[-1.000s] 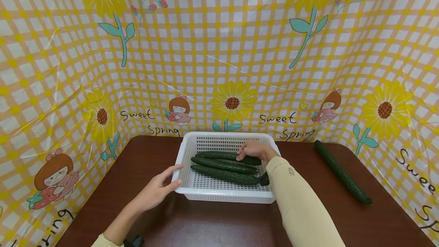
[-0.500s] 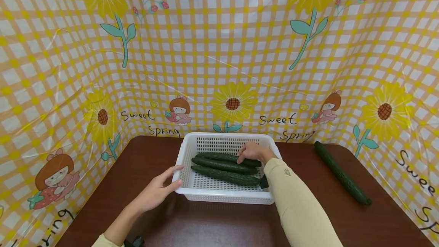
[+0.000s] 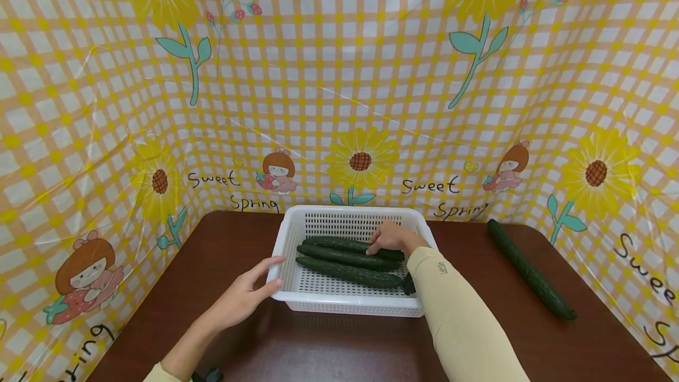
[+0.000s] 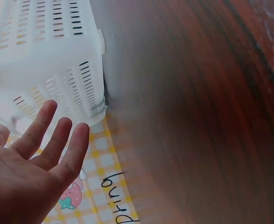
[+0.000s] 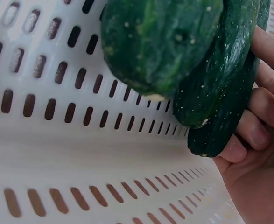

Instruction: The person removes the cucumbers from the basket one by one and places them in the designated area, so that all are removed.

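Note:
Three dark green cucumbers lie side by side in a white perforated plastic basket (image 3: 347, 296). My right hand (image 3: 391, 236) reaches in and holds the right part of the farthest cucumber (image 3: 331, 243), fingers curled along its far side in the right wrist view. The middle cucumber (image 3: 347, 257) is close against it. The nearest cucumber (image 3: 347, 273) lies toward the front, its blunt end large in the right wrist view. My left hand (image 3: 245, 295) touches the basket's left rim with thumb and a finger; the left wrist view has its other fingers (image 4: 73, 151) extended beside the wall.
Another cucumber (image 3: 530, 270) lies slantwise on the dark brown table (image 3: 339, 346), right of the basket. A checked cloth (image 3: 339, 87) with sunflowers hangs behind and on both sides.
My right hand has shifted slightly toward me, and the farthest cucumber's right end now lies closer to the middle one. The left hand stays at the rim.

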Tool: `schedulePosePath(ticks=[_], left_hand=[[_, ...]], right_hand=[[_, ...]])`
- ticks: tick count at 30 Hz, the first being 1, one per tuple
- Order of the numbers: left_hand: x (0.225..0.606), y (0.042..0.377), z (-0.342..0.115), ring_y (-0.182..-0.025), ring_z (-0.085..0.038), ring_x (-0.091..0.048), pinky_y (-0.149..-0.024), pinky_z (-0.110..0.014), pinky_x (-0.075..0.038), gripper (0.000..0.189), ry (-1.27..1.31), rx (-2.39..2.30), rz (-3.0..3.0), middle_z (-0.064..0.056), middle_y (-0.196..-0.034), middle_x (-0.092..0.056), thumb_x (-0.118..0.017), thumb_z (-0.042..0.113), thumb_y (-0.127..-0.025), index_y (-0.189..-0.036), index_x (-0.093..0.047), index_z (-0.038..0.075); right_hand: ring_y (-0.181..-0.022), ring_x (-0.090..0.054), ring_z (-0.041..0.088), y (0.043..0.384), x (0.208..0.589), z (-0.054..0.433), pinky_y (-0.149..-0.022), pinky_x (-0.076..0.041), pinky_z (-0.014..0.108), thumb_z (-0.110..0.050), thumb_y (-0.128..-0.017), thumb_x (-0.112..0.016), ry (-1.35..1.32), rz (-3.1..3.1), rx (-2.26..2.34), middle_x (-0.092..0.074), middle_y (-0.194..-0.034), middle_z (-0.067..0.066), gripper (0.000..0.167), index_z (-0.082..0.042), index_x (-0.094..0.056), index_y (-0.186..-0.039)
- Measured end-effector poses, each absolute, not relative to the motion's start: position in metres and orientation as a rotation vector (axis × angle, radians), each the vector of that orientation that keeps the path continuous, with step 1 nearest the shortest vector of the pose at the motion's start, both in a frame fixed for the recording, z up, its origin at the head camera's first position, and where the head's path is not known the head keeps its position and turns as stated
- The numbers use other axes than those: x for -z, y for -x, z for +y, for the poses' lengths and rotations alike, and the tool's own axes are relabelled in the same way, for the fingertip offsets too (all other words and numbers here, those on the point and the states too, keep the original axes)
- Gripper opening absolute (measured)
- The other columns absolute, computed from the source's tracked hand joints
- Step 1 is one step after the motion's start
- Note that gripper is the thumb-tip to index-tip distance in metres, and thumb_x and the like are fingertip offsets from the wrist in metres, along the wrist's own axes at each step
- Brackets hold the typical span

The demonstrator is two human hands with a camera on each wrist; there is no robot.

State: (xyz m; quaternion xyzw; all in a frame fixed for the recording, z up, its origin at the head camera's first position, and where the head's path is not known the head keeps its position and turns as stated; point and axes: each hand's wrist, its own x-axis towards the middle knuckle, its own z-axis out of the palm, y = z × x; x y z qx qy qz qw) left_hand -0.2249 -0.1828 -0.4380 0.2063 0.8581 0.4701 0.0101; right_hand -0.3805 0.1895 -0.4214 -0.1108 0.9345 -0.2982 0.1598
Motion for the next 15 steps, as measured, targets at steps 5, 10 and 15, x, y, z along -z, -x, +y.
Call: schedulePosePath(ticks=[5,10,15], left_hand=[[0.4394,0.2253,-0.1843,-0.139,-0.023,-0.043,-0.112,-0.056,-0.032,0.054,-0.62,-1.49,2.671,-0.002,-0.151,-0.049,-0.062,0.038,-0.1,-0.15,-0.047,0.023],[0.4401,0.2263,-0.184,-0.142,-0.023,-0.04,-0.113,-0.056,-0.031,0.054,-0.625,-1.506,2.659,-0.001,-0.153,-0.047,-0.062,0.036,-0.101,-0.151,-0.046,0.022],[0.4421,0.2273,-0.1825,-0.14,-0.024,-0.042,-0.111,-0.056,-0.033,0.052,-0.623,-1.5,2.666,-0.003,-0.152,-0.048,-0.061,0.03,-0.101,-0.15,-0.046,0.022]], right_hand=[[-0.123,-0.058,0.034,0.3812,0.423,0.1903,-0.1,-0.049,0.047,-0.019,-0.082,-0.084,0.278,2.651,0.896,-0.067,-0.13,0.015,0.036,-0.005,-0.077,-0.114],[-0.123,-0.058,0.035,0.3831,0.4235,0.191,-0.1,-0.049,0.047,-0.017,-0.081,-0.085,0.303,2.657,0.92,-0.067,-0.13,0.016,0.035,-0.003,-0.077,-0.112],[-0.122,-0.059,0.032,0.3828,0.4248,0.1922,-0.099,-0.05,0.046,-0.018,-0.08,-0.085,0.323,2.659,0.92,-0.067,-0.129,0.015,0.024,-0.004,-0.08,-0.1]])
